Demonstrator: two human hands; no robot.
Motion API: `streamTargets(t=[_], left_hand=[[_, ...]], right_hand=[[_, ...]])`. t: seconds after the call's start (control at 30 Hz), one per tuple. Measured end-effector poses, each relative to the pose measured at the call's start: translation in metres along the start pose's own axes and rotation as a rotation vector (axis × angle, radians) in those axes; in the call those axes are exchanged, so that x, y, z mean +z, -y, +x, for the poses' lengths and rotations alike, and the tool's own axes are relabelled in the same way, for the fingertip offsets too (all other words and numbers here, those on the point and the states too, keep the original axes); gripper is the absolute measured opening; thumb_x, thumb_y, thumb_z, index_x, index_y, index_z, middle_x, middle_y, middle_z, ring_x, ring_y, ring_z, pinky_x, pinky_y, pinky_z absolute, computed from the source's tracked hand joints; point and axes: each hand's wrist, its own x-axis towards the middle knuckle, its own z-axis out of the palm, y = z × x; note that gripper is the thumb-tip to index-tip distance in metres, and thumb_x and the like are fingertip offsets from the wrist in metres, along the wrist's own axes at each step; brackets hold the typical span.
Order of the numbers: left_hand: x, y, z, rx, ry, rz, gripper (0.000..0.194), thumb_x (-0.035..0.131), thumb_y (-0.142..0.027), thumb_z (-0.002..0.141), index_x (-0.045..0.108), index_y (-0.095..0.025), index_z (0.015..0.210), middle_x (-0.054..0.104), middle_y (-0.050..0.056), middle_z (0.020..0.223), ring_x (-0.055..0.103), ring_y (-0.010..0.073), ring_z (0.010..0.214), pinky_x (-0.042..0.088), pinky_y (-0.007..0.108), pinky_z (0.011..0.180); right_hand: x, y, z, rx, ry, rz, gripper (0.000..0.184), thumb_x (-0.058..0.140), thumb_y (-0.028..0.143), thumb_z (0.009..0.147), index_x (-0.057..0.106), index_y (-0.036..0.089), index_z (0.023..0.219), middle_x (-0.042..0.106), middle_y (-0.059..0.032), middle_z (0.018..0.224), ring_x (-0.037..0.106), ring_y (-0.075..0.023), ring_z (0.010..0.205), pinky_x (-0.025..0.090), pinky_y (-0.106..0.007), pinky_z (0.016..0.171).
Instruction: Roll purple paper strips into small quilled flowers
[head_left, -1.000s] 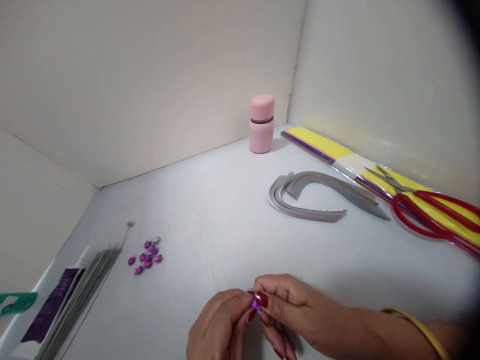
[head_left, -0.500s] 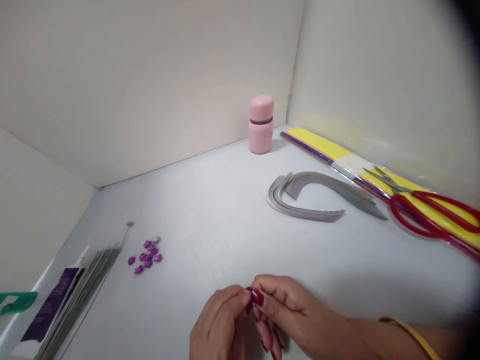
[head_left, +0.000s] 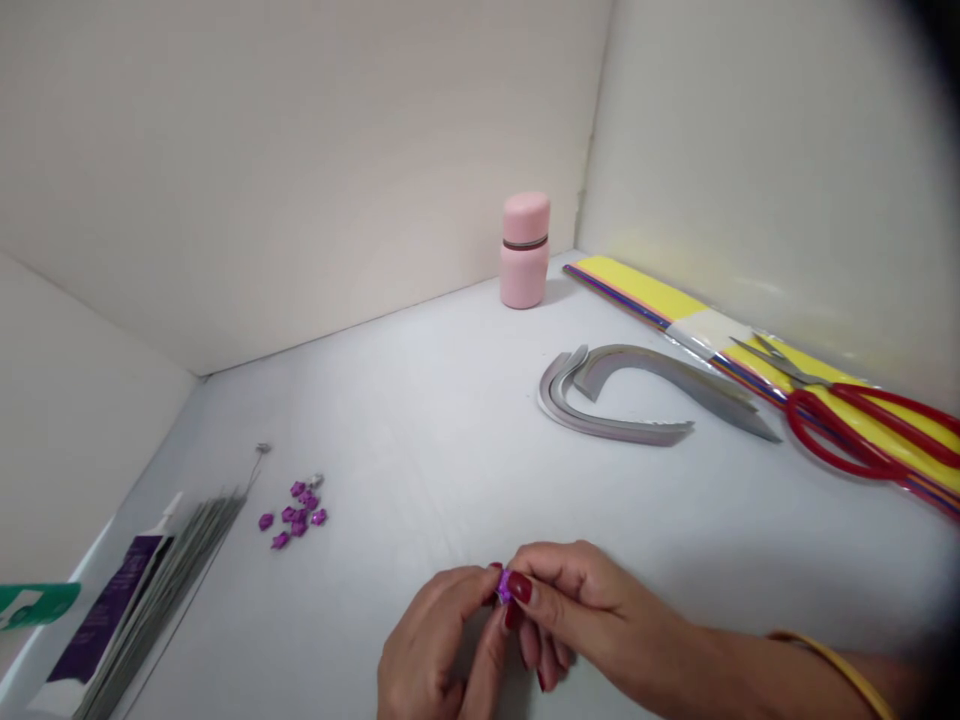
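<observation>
My left hand (head_left: 435,640) and my right hand (head_left: 577,600) meet low in the view, their fingertips pinching a small sparkly purple piece (head_left: 504,587) between them. Most of that piece is hidden by my fingers. Both hands are above the white work surface (head_left: 420,440), and a yellow bangle (head_left: 829,665) circles my right wrist. Nearest to my left hand, a little cluster of purple star-shaped beads (head_left: 296,518) lies on the surface, with a thin wire (head_left: 259,470) ending in a small silver tip beside it.
White walls (head_left: 300,170) close the back and sides. A pink bottle (head_left: 524,250) stands in the far corner. Curved grey paper strips (head_left: 630,395) lie mid-right, next to red-handled scissors (head_left: 847,430) on a pack of coloured paper strips (head_left: 645,295). A bundle of thin grey stems (head_left: 172,590) lies front left.
The purple piece shows again between my fingertips, after being nearly hidden half a second ago. My right hand's fingers have curled in closer, and both hands have shifted only slightly.
</observation>
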Motion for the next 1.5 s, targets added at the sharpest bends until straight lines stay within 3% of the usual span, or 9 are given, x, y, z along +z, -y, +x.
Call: streamTargets(t=[0.17,0.53,0.77,1.1,1.33,1.5], left_hand=[[-0.001,0.000,0.005,-0.017,0.046,-0.163,0.014,0.051,-0.021,0.084,0.065,-0.021,0.087,0.067,0.003,0.076,0.063,0.0126,0.067,0.050,0.019,0.060],[-0.001,-0.003,0.006,-0.006,0.022,-0.157,0.019,0.050,-0.022,0.085,0.066,-0.026,0.095,0.067,0.002,0.081,0.063,0.0111,0.070,0.049,0.017,0.062],[-0.004,-0.004,0.005,-0.083,0.056,-0.127,0.013,0.056,-0.024,0.082,0.066,-0.022,0.090,0.069,0.004,0.079,0.063,0.0133,0.069,0.051,0.020,0.062],[-0.004,-0.001,0.007,-0.078,0.121,-0.278,0.015,0.055,-0.023,0.083,0.067,-0.024,0.093,0.071,0.003,0.080,0.065,0.0121,0.068,0.051,0.018,0.061],[-0.001,-0.004,0.003,-0.015,0.048,-0.128,0.015,0.054,-0.018,0.083,0.066,-0.023,0.089,0.070,0.001,0.076,0.065,0.0104,0.068,0.050,0.016,0.061],[0.002,-0.003,-0.002,0.007,0.003,0.004,0.015,0.052,-0.014,0.081,0.064,-0.022,0.086,0.069,0.001,0.074,0.065,0.0097,0.066,0.050,0.015,0.061]], right_hand=[[-0.007,0.005,-0.001,-0.011,-0.003,-0.143,0.041,0.044,0.051,0.083,0.052,0.013,0.069,0.050,0.0023,0.054,0.045,-0.0063,0.043,0.035,-0.018,0.044],[-0.008,0.005,0.003,0.143,0.054,0.150,0.037,0.051,0.051,0.080,0.048,0.015,0.073,0.052,0.0050,0.050,0.043,-0.0027,0.035,0.027,-0.013,0.037],[-0.006,0.007,0.002,0.123,0.000,0.108,0.035,0.054,0.049,0.078,0.048,0.015,0.072,0.051,0.0060,0.051,0.043,-0.0026,0.037,0.029,-0.014,0.039],[-0.016,0.014,0.003,0.221,0.206,0.084,0.037,0.047,0.051,0.081,0.046,0.016,0.073,0.050,0.0067,0.049,0.042,-0.0023,0.034,0.029,-0.013,0.036],[-0.007,0.012,0.001,0.226,0.092,0.043,0.041,0.047,0.057,0.078,0.044,0.017,0.070,0.047,0.0073,0.048,0.040,-0.0022,0.033,0.030,-0.013,0.036],[-0.003,0.004,0.000,0.152,0.032,0.020,0.039,0.046,0.055,0.080,0.046,0.016,0.072,0.046,0.0070,0.049,0.039,-0.0029,0.034,0.030,-0.014,0.037]])
